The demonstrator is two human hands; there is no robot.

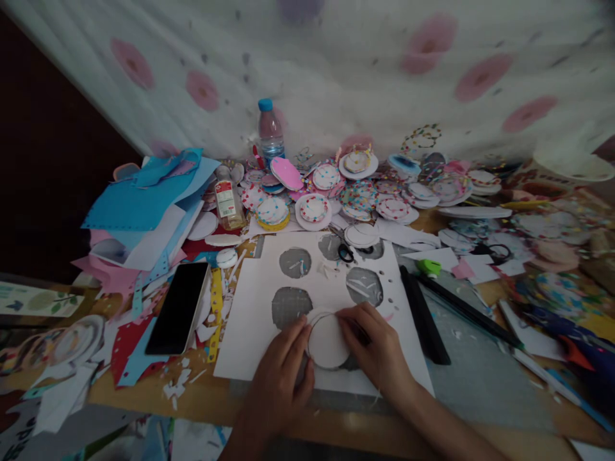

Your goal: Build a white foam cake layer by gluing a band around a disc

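White paper discs [329, 342], stacked, near the front edge of the desk [346, 420].
The upper disc looked plain, flat and unmarked, its cut rim roughly round, and another pale rim showed along its upper left. The left hand [283, 368] pinched that side, thumb and fingers nearly closed; the right hand [377, 346], fingers curled, touched the opposite rim, though whether it gripped could not be told. Beneath lay a white sheet [254, 275] with round openings, over a grey mat [480, 378].
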